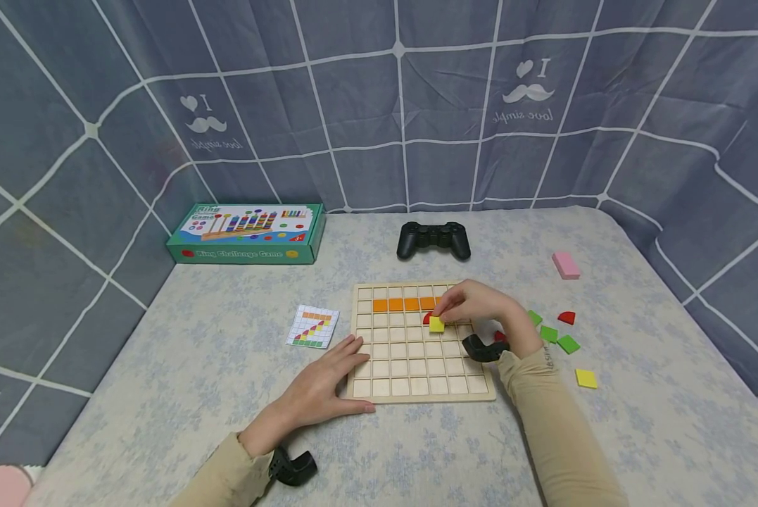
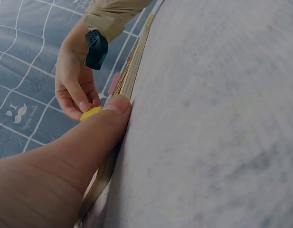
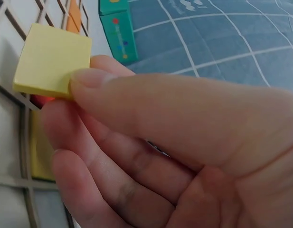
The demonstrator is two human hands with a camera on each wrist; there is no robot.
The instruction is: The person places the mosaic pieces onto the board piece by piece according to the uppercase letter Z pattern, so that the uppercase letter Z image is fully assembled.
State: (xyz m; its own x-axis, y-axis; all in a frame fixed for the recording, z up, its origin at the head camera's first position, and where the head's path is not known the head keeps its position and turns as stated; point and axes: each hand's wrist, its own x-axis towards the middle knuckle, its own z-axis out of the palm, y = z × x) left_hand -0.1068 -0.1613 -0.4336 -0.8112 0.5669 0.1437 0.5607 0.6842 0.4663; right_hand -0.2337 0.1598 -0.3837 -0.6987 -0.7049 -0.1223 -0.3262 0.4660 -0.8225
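One blue-grey cloth backdrop with white lines hangs well beyond the left hand and the right hand, above a pale, blue-mottled counter. A green cardboard game box with a printed lid lies beyond the left hand and to its left. Between the hands sits a pale wooden board divided into square cells.

The left hand is open, its fingers loosely spread: the fingertips rest on the board's left edge and the thumb touches its near edge. The right hand is over the board, pinching a yellow square tile between thumb and fingers, with the other fingers bent inward.

Beyond the right hand is a black game controller; just past the left hand's fingers lies a white card with a coloured grid pattern. A pink rectangular block lies beyond the right hand, farther right.

Smallest are the flat pieces. Orange square tiles form a row left of the right hand, and a red piece shows on the board beside the pinched tile. Right of the right wrist lie green square tiles, a red quarter-round piece and a second yellow square.
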